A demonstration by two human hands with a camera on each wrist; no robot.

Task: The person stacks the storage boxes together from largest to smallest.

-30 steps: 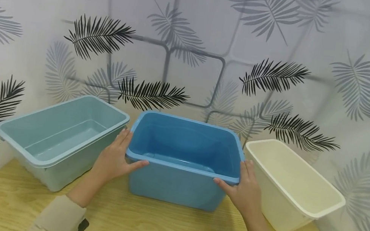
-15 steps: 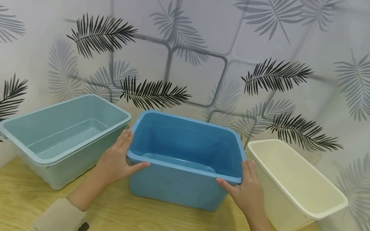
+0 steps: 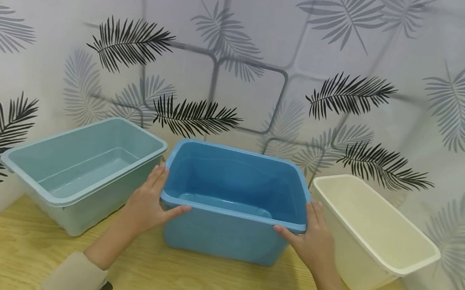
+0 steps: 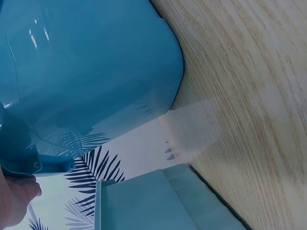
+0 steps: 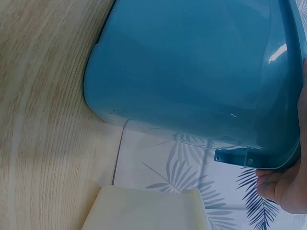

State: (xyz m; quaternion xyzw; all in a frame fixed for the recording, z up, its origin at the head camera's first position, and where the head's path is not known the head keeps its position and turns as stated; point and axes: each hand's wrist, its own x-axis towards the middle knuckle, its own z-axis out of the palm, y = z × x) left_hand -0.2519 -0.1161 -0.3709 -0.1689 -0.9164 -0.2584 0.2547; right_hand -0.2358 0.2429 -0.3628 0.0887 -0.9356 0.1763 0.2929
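A deep blue plastic bin (image 3: 222, 235) stands in the middle of the head view, its inside facing up and bare. My left hand (image 3: 143, 206) grips its front left corner, thumb along the front under the rim and fingers along the side. At the front right corner my right hand (image 3: 314, 240) holds the rim the same way. In the right wrist view, curled fingers (image 5: 276, 184) reach under the blue rim by a small ribbed lug. The left wrist view shows fingertips (image 4: 29, 188) at the opposite rim, and the bin's base on the wood.
A pale teal bin (image 3: 110, 193) stands angled on the left, close beside my left hand. To the right is a cream bin (image 3: 356, 269), angled the other way. All are on a wood-grain table (image 3: 182, 283), before a leaf-patterned backdrop (image 3: 246, 98).
The whole head view has drifted slightly to the right. Both hands keep the same hold on the blue bin, and the bins stay in place relative to each other.
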